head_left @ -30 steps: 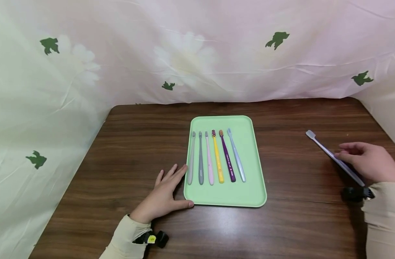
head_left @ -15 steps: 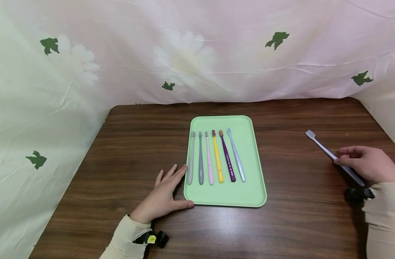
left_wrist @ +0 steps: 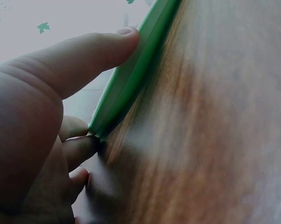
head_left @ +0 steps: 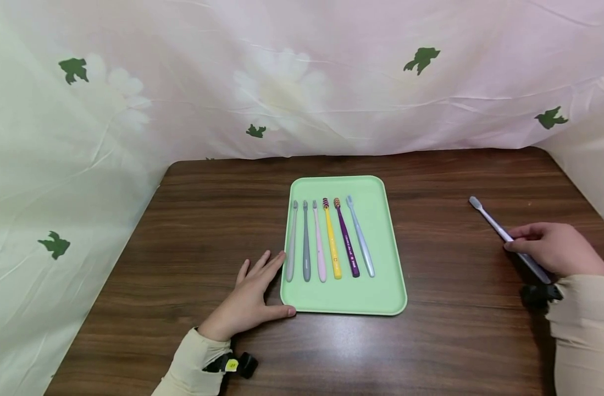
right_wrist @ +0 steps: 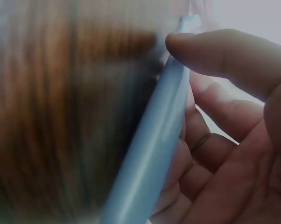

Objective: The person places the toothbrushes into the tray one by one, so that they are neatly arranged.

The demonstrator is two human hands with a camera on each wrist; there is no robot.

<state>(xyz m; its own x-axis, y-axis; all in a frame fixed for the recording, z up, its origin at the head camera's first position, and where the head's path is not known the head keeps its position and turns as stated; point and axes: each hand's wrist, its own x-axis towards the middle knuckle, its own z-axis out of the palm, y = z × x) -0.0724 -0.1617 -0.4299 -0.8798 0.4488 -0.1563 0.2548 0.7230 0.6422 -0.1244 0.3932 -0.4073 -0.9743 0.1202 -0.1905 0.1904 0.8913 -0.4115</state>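
My right hand [head_left: 554, 247] pinches a pale blue-grey toothbrush [head_left: 492, 220] between thumb and fingers, at the right of the table. Its head points away to the upper left; in the right wrist view the handle [right_wrist: 147, 154] runs down past the curled fingers. My left hand [head_left: 249, 300] lies with spread fingers against the near left corner of a light green tray [head_left: 351, 300], thumb at the front rim. On the tray several toothbrushes lie side by side, heads away: grey ones at the left, then a pink one [head_left: 320, 247], a yellow one [head_left: 332, 247], a purple one [head_left: 348, 242] and a light blue one [head_left: 362, 239].
The brown wooden table [head_left: 208, 220] reaches back to a pale floral curtain [head_left: 302, 82] with green bird shapes, which also hangs along the left side. A black wrist camera [head_left: 539, 297] sits below the right hand.
My right hand has gone from resting over the toothbrush to gripping it, and the toothbrush has turned and shifted slightly. The left hand and the tray stay in place.
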